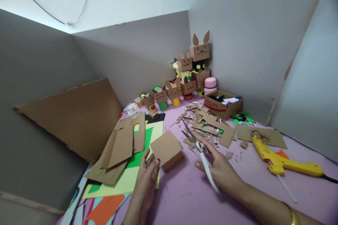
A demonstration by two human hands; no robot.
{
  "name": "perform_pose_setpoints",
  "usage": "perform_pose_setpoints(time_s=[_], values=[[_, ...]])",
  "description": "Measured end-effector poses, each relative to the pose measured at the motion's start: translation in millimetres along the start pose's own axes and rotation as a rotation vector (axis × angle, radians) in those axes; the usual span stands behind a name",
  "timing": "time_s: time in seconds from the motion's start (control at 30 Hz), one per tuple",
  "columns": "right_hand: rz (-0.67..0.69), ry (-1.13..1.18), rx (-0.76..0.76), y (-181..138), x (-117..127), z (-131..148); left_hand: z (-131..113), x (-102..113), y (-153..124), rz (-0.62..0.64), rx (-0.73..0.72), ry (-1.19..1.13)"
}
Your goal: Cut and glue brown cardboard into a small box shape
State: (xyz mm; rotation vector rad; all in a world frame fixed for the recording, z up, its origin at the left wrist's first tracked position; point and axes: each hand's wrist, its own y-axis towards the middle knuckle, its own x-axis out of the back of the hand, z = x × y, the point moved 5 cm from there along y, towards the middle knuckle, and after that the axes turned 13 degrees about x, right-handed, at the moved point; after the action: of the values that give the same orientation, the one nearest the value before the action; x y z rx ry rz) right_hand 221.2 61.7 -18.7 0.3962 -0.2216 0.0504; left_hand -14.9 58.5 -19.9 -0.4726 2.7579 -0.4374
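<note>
A small brown cardboard box [167, 147] sits on the pink-purple tabletop, its top face toward me. Just left of it is my left hand [146, 174], fingers apart and holding nothing; whether a fingertip touches the box I cannot tell. In my right hand [220, 168] is a pair of scissors [202, 151] with white handles, the blades parted and pointing up and left. The scissors are to the right of the box, over the table near a heap of cardboard scraps [211, 126].
Cardboard sheets [120, 147] and coloured paper [142, 175] lie left. A yellow glue gun [287, 163] rests on the right, partly on cardboard [274, 137]. Behind stand several cardboard animal figures [174, 91], a pink flask [210, 85] and a box of pens [223, 109]. Grey partitions [137, 49] surround the table.
</note>
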Motion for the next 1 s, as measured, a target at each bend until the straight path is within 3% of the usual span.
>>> perform_pose_setpoints(time_s=[0.17,0.3,0.5,0.67,0.8,0.87,1.0], values=[[0.023,0.072,-0.032,0.2,-2.5,0.4,-2.1,-5.3,-6.6,0.070,0.070,-0.044],[0.035,0.239,-0.042,1.1,-5.8,0.4,-1.4,-12.4,-12.0,0.200,0.104,-0.037],[0.196,0.553,-0.008,3.0,-11.6,16.0,5.8,-19.2,-16.0,0.321,0.007,0.039],[0.193,0.555,-0.011,1.1,-7.1,18.1,7.7,-20.4,-18.8,0.310,0.012,0.063],[0.200,0.540,0.037,-2.0,-5.5,20.4,9.6,-25.1,-23.0,0.418,0.091,0.045],[0.178,0.493,0.043,-1.9,-3.4,19.1,10.4,-21.9,-22.2,0.374,0.110,-0.032],[0.159,0.253,0.007,1.2,2.3,14.1,9.5,-8.2,-18.0,0.146,0.111,-0.277]])
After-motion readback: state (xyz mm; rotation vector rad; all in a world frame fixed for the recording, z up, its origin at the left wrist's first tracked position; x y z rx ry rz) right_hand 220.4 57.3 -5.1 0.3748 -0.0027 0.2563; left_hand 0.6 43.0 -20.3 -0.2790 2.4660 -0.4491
